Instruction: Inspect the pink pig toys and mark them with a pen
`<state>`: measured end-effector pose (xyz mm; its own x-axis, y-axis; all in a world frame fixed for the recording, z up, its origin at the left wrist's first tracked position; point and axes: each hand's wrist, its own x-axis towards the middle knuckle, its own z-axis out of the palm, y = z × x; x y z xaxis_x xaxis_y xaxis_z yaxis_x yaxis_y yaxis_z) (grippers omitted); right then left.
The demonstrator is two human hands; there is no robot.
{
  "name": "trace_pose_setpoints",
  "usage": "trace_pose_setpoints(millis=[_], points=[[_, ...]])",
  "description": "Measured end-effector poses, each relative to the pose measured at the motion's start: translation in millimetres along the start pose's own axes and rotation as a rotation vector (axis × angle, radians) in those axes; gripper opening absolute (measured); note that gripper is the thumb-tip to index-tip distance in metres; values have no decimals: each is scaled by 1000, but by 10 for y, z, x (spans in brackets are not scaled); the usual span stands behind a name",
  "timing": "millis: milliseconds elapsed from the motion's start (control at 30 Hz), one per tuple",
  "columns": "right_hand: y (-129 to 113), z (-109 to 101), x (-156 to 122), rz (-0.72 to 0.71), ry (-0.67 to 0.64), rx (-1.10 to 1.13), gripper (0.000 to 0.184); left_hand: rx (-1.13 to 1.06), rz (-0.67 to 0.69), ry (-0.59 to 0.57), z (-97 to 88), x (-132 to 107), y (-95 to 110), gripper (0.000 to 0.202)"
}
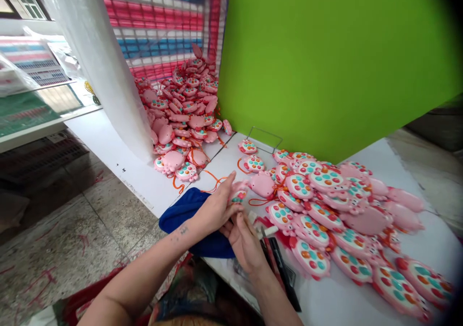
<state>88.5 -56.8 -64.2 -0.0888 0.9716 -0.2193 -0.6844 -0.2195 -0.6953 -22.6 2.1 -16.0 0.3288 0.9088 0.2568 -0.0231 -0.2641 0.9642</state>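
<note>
My left hand (216, 205) is closed around a small pink crab-shaped toy (238, 196) with coloured buttons on a white face; the toy is partly hidden and slightly blurred. Just below it, my right hand (246, 241) has its fingers bent together against my left thumb. What lies in those fingers, if anything, is hidden. Under both hands is a folded blue cloth (190, 205). A pink toy lying back up (262, 184) is just past my left fingertips, with an orange cord beside it.
A heap of similar toys (184, 109) fills the back left by a striped sheet; another pile (318, 205) spreads right. A green panel (307, 65) stands behind, with a wire frame (265, 139) at its foot. Dark pen-like tools (282, 268) lie by my right wrist.
</note>
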Motion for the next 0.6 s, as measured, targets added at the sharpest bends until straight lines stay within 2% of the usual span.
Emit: trace_pose_setpoints(millis=[67, 133, 200, 300, 367, 433, 500, 600], points=[[-2, 14, 20, -8, 32, 25, 29, 68, 64, -124, -7, 138, 46, 68], [-38, 30, 67, -26, 81, 45, 31, 226, 124, -216, -69, 237, 51, 62], [-102, 47, 136, -62, 150, 57, 41, 456, 172, -198, -208, 313, -6, 51], [-185, 78, 240, -84, 193, 30, 54, 876, 152, 24, -561, 404, -197, 40], [-183, 101, 284, -61, 148, -51, 51, 1113, 28, 229, -858, 446, -359, 44], [-125, 119, 307, -32, 77, -160, 42, 1221, -128, 373, -1150, 472, -516, 59], [-35, 122, 317, -13, 20, -266, 39, 1237, -236, 440, -1394, 490, -642, 70], [82, 93, 320, -13, -55, -410, 40, 1213, -224, 446, -1608, 521, -730, 67]])
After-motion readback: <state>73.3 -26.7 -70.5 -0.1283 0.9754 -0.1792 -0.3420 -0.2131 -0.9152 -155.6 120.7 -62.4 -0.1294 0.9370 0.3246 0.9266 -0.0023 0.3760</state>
